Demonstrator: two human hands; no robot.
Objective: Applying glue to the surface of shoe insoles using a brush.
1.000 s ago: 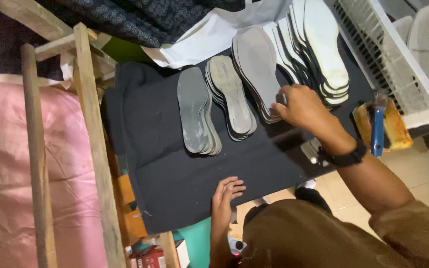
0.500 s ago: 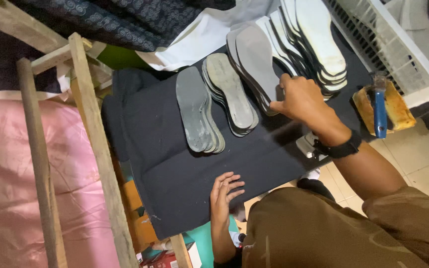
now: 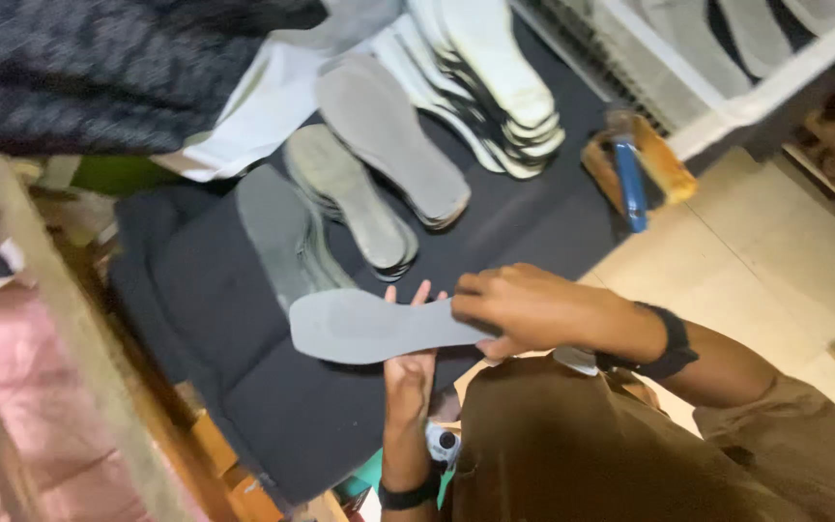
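A flat grey shoe insole (image 3: 374, 327) is held level above the black cloth (image 3: 224, 309) on the work surface. My right hand (image 3: 524, 307) grips its heel end, fingers curled over the top. Beneath the insole my left hand (image 3: 408, 372) reaches up, its fingertips showing past the far edge. Both wrists wear dark bands. On the cloth lie stacks of grey insoles (image 3: 345, 198), and a fanned stack of white ones (image 3: 495, 77) sits further back.
A wooden block with a blue-handled tool (image 3: 635, 169) rests at the cloth's right end. A white wire rack (image 3: 727, 68) holds more insoles at upper right. A wooden frame (image 3: 60, 319) and pink fabric (image 3: 12, 406) stand left; dark knitted fabric (image 3: 79, 68) at upper left.
My right hand has left the stacks and come toward me with one grey insole. My left hand rose from the cloth to meet it underneath. The view shifted.
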